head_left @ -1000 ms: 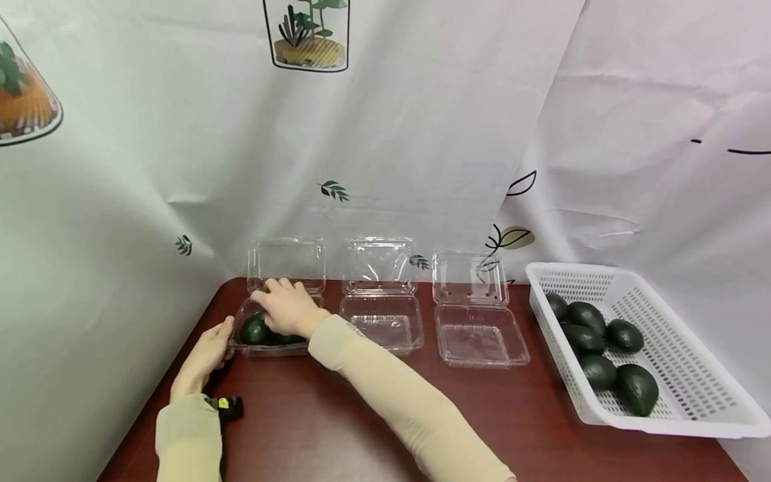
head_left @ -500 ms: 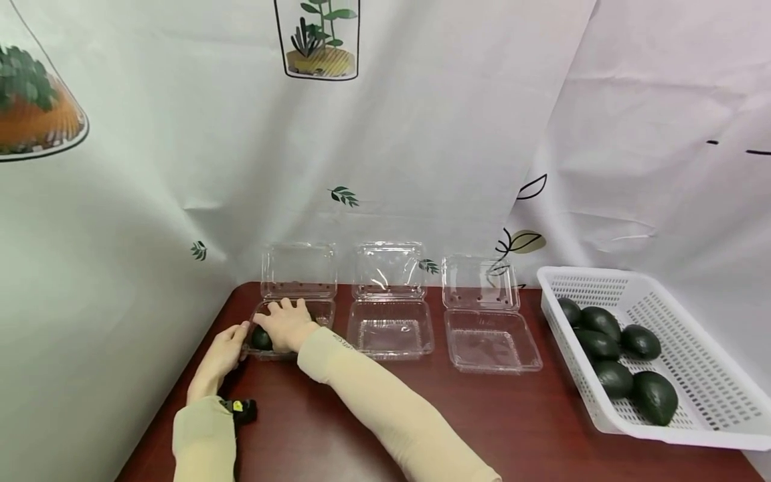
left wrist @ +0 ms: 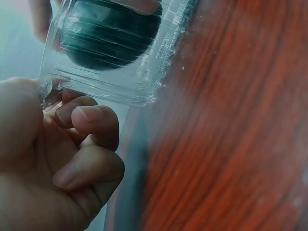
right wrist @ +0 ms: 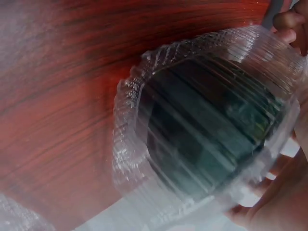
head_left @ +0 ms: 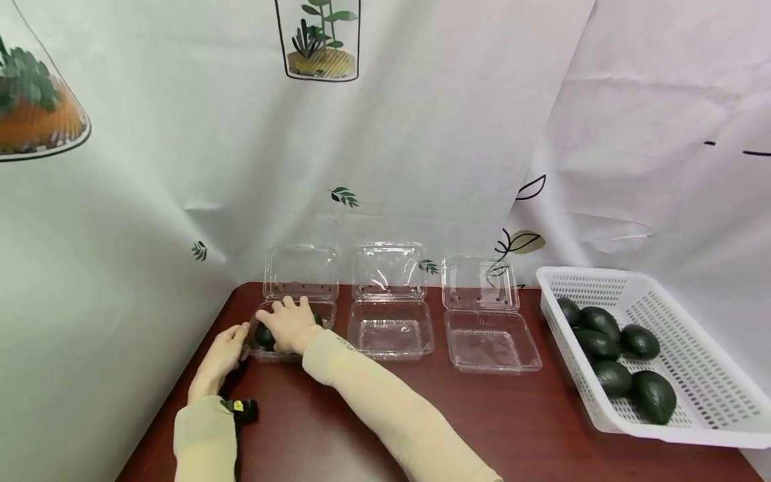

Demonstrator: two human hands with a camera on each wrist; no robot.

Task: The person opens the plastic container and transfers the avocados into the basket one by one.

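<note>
At the left of the head view my left hand point(head_left: 223, 351) pinches the left edge of a clear plastic clamshell container point(head_left: 301, 271), whose lid stands up behind it. The left wrist view shows thumb and curled fingers point(left wrist: 94, 122) at the rim's corner. Across from it, my right hand point(head_left: 290, 326) reaches into the same container, its bent fingers over a dark green avocado point(head_left: 264, 336). More dark green skin shows at the hand's other side. Ribbed plastic wall lies between the camera and the avocado point(right wrist: 197, 130) in the right wrist view.
Two more lidded clamshells, a middle one point(head_left: 391, 328) and a right one point(head_left: 490, 341), stand with lids raised and nothing inside. On the right a white perforated basket point(head_left: 711, 375) contains several avocados point(head_left: 653, 396). A patterned white cloth point(head_left: 421, 134) hangs behind the brown table point(head_left: 313, 415).
The head view has shifted slightly. My right hand has sunk lower over the avocados, and the left container has edged a little to the right. My left hand keeps its place at the rim.
</note>
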